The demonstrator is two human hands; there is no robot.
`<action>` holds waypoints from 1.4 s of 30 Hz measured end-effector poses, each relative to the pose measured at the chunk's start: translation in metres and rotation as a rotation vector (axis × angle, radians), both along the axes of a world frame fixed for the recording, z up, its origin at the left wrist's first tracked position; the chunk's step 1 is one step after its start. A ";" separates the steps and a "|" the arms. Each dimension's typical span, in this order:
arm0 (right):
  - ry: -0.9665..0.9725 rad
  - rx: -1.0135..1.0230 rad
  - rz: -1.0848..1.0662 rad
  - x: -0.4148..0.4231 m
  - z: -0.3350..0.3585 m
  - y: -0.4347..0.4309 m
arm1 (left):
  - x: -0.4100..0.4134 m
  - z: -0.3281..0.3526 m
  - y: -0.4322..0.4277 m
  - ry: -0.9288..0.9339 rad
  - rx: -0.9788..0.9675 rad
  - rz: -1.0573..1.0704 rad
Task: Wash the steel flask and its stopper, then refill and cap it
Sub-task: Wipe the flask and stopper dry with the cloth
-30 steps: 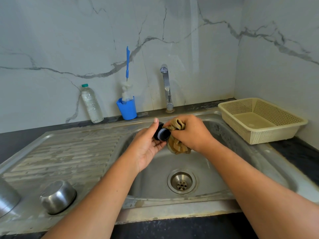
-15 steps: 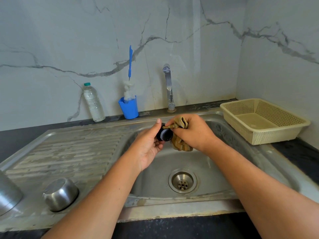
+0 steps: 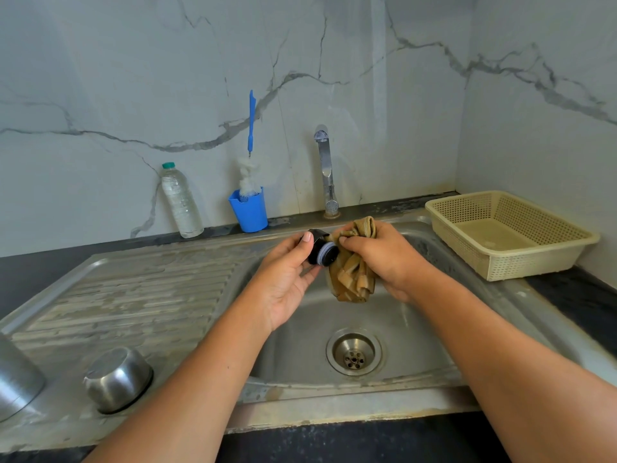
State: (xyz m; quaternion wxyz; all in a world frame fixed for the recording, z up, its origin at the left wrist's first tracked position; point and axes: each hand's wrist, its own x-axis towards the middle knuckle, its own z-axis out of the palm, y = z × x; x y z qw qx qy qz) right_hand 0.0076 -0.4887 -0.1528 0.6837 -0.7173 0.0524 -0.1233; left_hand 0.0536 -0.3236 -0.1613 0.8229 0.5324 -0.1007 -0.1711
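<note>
I have the stopper (image 3: 320,250) up over the sink (image 3: 417,329), above and behind the drain (image 3: 354,351). My left hand (image 3: 283,279) pinches its black body between thumb and curled fingers, palm turned up. My right hand (image 3: 384,259) is closed round a bunched brown cloth (image 3: 352,279), with the thumb pressing the cloth against the stopper's grey-ringed end; the rest of the cloth hangs below the fist. On the drainboard (image 3: 133,289) at near left a steel cup (image 3: 117,379) stands upside down. Just beside it a rounded steel shape (image 3: 16,379) is cut off by the frame edge, and I cannot tell whether that is the flask. Along the back wall stand a bottle (image 3: 180,202), a blue holder (image 3: 249,210) with a brush (image 3: 251,128) upright in it, and the tap (image 3: 325,168). A cream basket (image 3: 507,262) sits at the sink's right.
</note>
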 end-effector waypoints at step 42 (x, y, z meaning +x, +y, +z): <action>0.151 0.307 -0.006 0.004 -0.004 -0.004 | 0.004 -0.009 0.003 -0.306 0.168 -0.098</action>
